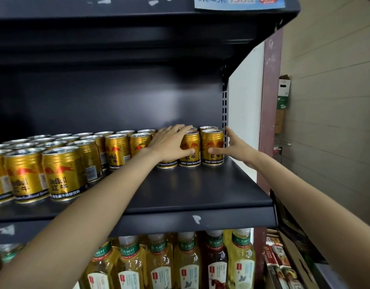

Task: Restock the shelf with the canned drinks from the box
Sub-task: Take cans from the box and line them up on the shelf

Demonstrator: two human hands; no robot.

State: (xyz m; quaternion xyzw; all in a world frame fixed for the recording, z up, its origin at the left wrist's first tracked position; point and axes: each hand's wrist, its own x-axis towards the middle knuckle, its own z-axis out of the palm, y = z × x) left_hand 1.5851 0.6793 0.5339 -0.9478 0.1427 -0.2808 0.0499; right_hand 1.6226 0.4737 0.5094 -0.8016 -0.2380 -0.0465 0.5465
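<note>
Left hand [169, 142] covers most of one gold can [167, 163], only its base shows. Cans [0, 170] at far left cut off by frame edge. Price tag [239, 2] cropped at top. Lower-shelf bottles [159, 265] cut off at bottom, caps partly hidden behind the shelf lip [179, 222].

On the dark shelf [200, 184], the left hand [169, 142] grips a gold can [190, 150] at far right while the right hand [234, 148] holds the rightmost can [212, 147], above bottled teas [179, 263].
</note>
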